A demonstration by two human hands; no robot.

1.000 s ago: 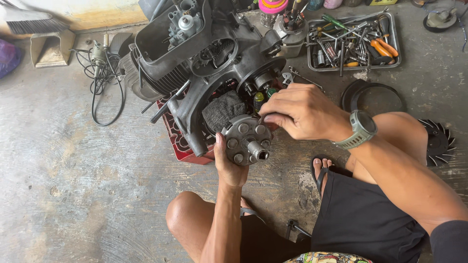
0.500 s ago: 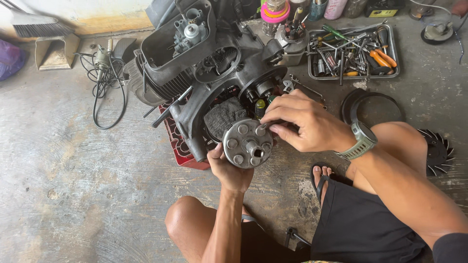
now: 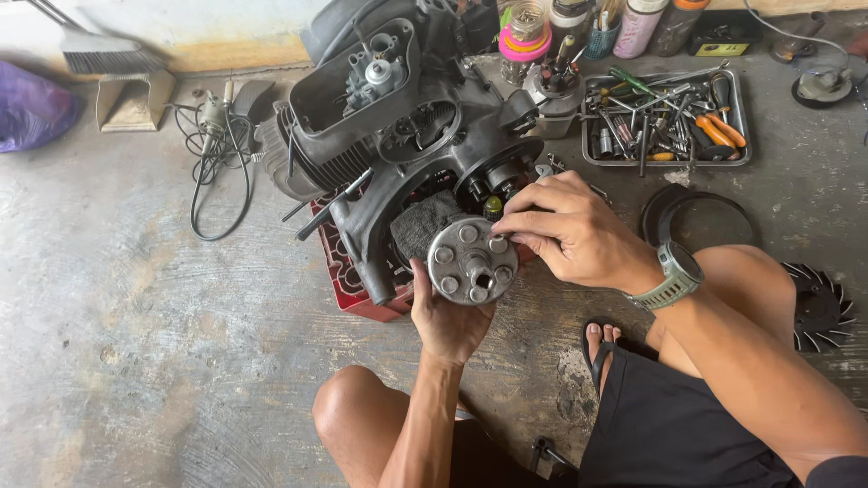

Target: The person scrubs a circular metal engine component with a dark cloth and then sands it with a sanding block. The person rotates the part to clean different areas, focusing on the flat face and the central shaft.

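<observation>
Hands (image 3: pixel 448 312) (image 3: pixel 579 235): fingers grasping metal disc (image 3: pixel 472 260) | engine (image 3: pixel 407 154) behind | tool tray (image 3: pixel 665 117), black fan (image 3: pixel 818 305) right

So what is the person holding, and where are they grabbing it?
A round metal disc: the left hand cups its lower edge from beneath, and the right hand pinches its upper right rim.

Tool tray (image 3: pixel 743 117), brush (image 3: pixel 99 56) (dustpan (image 3: pixel 134 98) beside), purple bag (image 3: pixel 32 108).

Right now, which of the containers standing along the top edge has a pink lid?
The clear round jar just left of the tool tray, behind the engine. Its pink lid sets it apart; the neighbouring containers lack one.
</observation>
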